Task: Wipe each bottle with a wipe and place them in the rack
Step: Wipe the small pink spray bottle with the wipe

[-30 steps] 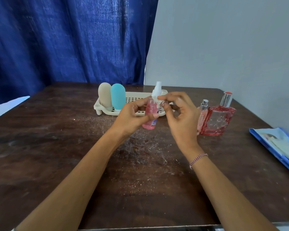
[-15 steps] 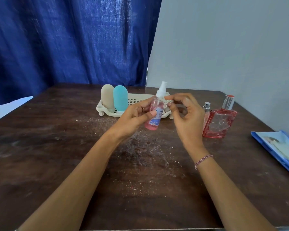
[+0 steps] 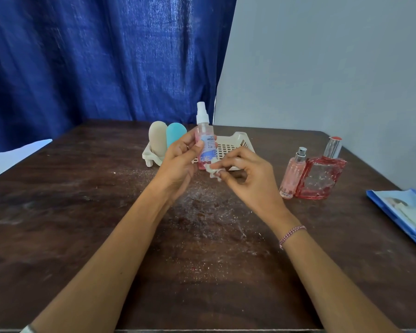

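L hand (image 3: 178, 162) grips spray bottle (image 3: 203, 140) upright, in front of rack (image 3: 240, 136); R hand (image 3: 247, 179) pinches wipe (image 3: 213, 173) at its base. Prob. 3rd of 5: beige bottle (image 3: 157, 138) & blue bottle (image 3: 175, 134) racked, slim bottle (image 3: 292, 174) & square bottle (image 3: 322, 176) wait on table (image 3: 82, 212), right.

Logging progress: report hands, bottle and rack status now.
Left hand grips spray bottle upright. Right hand pinches wipe at its base. Rack holds beige bottle, teal bottle; no obstruction.

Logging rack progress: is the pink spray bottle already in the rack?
No, the left hand holds the pink spray bottle upright in front of the rack while the right hand pinches a wipe at its base.
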{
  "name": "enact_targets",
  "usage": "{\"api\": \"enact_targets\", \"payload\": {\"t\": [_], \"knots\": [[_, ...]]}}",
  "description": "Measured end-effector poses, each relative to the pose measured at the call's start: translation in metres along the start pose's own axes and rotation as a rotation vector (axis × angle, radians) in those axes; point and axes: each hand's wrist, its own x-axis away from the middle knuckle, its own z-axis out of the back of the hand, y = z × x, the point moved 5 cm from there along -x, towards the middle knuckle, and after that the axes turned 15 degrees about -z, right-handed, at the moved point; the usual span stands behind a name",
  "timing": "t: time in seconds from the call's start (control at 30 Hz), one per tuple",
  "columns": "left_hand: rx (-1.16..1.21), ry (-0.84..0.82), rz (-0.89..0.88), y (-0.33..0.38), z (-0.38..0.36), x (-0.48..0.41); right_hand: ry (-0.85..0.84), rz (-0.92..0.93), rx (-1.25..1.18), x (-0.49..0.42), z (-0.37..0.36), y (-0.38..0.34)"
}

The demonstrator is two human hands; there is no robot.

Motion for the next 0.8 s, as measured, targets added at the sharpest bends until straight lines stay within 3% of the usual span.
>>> {"api": "enact_targets", "payload": {"t": [0.1, 0.3, 0.5, 0.63, 0.7, 0.8], "knots": [[0.009, -0.035, 0.032, -0.002, -0.003, 0.002, 0.048, 0.051, 0.056, 0.001, 0.002, -0.005], [-0.062, -0.194, 0.102, -0.010, -0.018, 0.008, 0.301, 0.027, 0.092, 0.000, 0.021, -0.005], [-0.080, 0.029, 0.051, -0.006, -0.006, 0.003, 0.159, 0.078, 0.117, 0.005, 0.002, -0.014], [0.138, 0.237, 0.069, -0.006, 0.006, 0.000, 0.050, 0.151, 0.287, 0.012, -0.022, -0.024], [0.284, 0.283, 0.087, -0.005, 0.006, -0.001, 0.070, 0.171, 0.313, 0.013, -0.024, -0.027], [0.431, 0.285, 0.101, -0.004, 0.003, -0.001, 0.244, 0.155, 0.214, 0.011, -0.004, -0.027]]}}
